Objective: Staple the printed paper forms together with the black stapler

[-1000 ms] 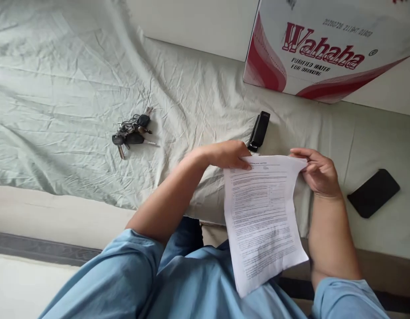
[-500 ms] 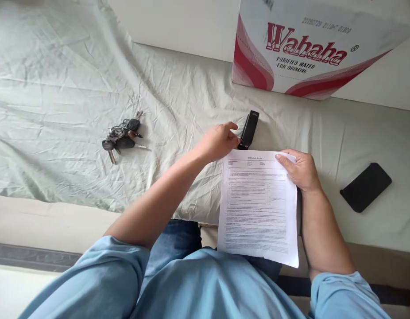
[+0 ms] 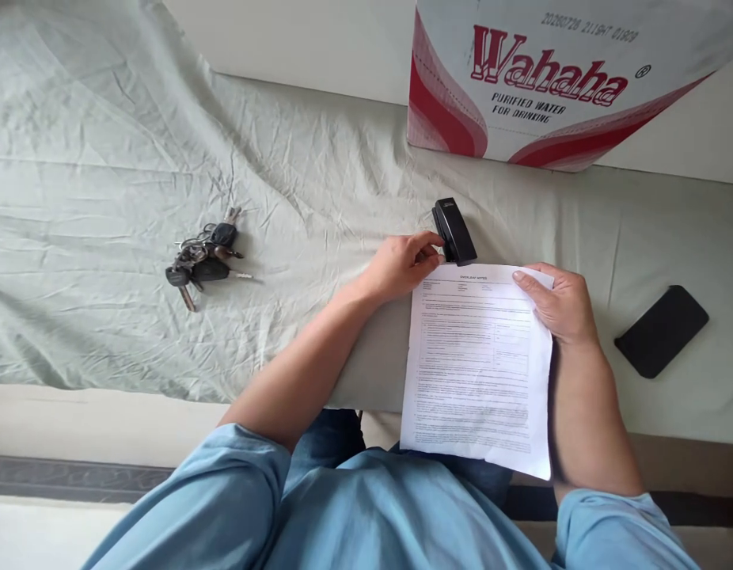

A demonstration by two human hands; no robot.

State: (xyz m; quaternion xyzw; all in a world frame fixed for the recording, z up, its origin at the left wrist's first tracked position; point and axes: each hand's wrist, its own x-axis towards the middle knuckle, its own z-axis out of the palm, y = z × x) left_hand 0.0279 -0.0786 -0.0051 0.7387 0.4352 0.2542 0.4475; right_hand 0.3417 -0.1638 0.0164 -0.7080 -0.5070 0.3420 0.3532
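Note:
A printed paper sheet (image 3: 476, 372) lies on the pale green bedsheet (image 3: 105, 198) and hangs over the bed's near edge toward my lap. My right hand (image 3: 560, 305) presses down on the sheet's top right corner. My left hand (image 3: 405, 261) is at the sheet's top left corner, and its fingertips grip the near end of a black stapler (image 3: 454, 231). The stapler lies tilted, pointing away from me, just above the paper's top edge.
A bunch of keys (image 3: 201, 255) lies on the sheet to the left. A black phone (image 3: 662, 330) lies to the right. A red-and-white Wahaha water carton (image 3: 545, 79) stands at the back against a white panel.
My left hand let go of the paper's top edge, reached to the stapler and took hold of it; the stapler has turned. The paper went from lifted and curled to lying flat.

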